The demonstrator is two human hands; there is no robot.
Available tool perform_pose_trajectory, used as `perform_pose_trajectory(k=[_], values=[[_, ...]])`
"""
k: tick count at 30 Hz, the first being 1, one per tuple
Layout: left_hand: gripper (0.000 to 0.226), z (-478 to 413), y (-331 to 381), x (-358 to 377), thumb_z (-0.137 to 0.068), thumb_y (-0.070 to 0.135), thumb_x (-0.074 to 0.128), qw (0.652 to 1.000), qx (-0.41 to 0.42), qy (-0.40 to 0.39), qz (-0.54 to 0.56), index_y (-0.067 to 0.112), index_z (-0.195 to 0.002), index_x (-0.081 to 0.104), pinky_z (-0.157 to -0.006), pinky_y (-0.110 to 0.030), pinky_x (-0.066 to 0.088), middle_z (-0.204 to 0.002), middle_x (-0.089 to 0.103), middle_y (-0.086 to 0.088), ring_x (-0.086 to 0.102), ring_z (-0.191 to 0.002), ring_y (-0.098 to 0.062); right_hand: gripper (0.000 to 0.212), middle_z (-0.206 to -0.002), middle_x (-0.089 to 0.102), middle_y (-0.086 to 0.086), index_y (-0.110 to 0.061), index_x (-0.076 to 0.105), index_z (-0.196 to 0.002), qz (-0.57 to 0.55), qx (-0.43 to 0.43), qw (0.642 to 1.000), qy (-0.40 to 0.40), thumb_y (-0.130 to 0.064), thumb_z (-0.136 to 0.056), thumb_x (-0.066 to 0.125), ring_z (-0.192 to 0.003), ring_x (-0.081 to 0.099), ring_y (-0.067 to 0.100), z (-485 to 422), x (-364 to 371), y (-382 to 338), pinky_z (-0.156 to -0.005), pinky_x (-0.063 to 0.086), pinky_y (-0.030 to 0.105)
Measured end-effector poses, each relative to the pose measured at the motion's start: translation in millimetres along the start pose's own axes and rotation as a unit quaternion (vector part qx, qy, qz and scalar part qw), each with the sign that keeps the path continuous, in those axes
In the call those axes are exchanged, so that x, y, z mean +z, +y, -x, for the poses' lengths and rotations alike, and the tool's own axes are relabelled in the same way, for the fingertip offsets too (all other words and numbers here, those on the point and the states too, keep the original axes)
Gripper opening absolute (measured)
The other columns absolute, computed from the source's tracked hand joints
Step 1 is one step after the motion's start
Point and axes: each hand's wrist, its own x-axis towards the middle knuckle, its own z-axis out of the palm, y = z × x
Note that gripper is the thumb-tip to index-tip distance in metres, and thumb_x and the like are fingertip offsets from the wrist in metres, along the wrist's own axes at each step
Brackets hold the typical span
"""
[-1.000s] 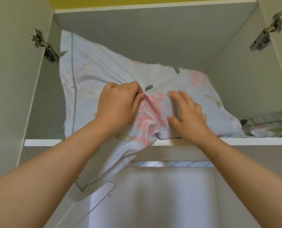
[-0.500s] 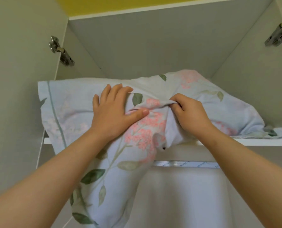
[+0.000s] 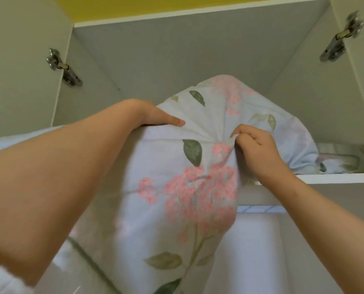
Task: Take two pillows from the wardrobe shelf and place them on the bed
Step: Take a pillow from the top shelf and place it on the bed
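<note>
A pale blue pillow (image 3: 172,209) with pink flowers and green leaves hangs halfway off the wardrobe's top shelf (image 3: 338,178), its far end still on the shelf. My left hand (image 3: 155,115) grips its upper left side, thumb on the front and fingers hidden behind the fabric. My right hand (image 3: 255,145) pinches a bunched fold of the cover at the middle. A second pillow (image 3: 346,160) in a similar floral cover lies flat at the shelf's right end.
Both wardrobe doors stand open, with metal hinges at the left (image 3: 63,67) and right (image 3: 339,39). A hanging rail (image 3: 259,209) runs under the shelf. The shelf top board is close above the pillow.
The pillow has slid further out and down over the shelf edge toward me. My left hand moved from its front face to its upper side. My right hand keeps its pinch.
</note>
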Motion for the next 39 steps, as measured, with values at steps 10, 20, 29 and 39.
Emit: perform_pose_trajectory(k=[10, 20, 29, 39], values=[[0.063, 70, -57, 41, -0.077, 0.048, 0.067, 0.962, -0.041, 0.097, 0.25, 0.006, -0.123, 0.055, -0.08, -0.031, 0.04, -0.114, 0.06, -0.011, 0.054, -0.089, -0.025, 0.053, -0.157, 0.013, 0.001, -0.032, 0.035, -0.136, 0.166, 0.141, 0.974, 0.063, -0.048, -0.088, 0.051, -0.143, 0.012, 0.024, 28, 21, 0, -0.115, 0.011, 0.047], [0.08, 99, -58, 50, -0.06, 0.053, 0.077, 0.936, 0.035, 0.151, 0.316, 0.024, -0.126, 0.044, -0.091, -0.035, 0.049, -0.118, 0.059, 0.008, 0.06, -0.101, -0.015, 0.09, -0.158, 0.004, 0.005, -0.031, 0.01, -0.147, -0.064, 0.224, 0.961, 0.147, -0.048, -0.079, 0.065, -0.143, 0.017, 0.026, 42, 19, -3, -0.113, 0.022, 0.041], [0.072, 96, -52, 65, -0.072, 0.033, 0.078, 0.885, 0.115, 0.186, 0.411, 0.024, -0.132, 0.039, -0.089, -0.023, 0.047, -0.121, 0.057, 0.012, 0.058, -0.102, -0.002, 0.099, -0.141, 0.038, 0.003, -0.031, 0.014, -0.146, -0.218, 0.242, 0.932, 0.16, -0.035, -0.071, 0.078, -0.128, 0.045, 0.02, 56, 5, 7, -0.107, 0.041, 0.044], [0.059, 134, -108, 141, -0.074, 0.031, 0.074, 0.837, 0.017, 0.18, 0.516, 0.018, -0.127, 0.05, -0.094, -0.036, 0.051, -0.119, 0.064, 0.001, 0.063, -0.105, -0.014, 0.073, -0.136, 0.048, 0.003, -0.015, 0.035, -0.136, -0.132, 0.165, 0.958, 0.193, -0.017, -0.075, 0.075, -0.122, 0.051, 0.015, 108, 17, 1, -0.107, 0.042, 0.036]])
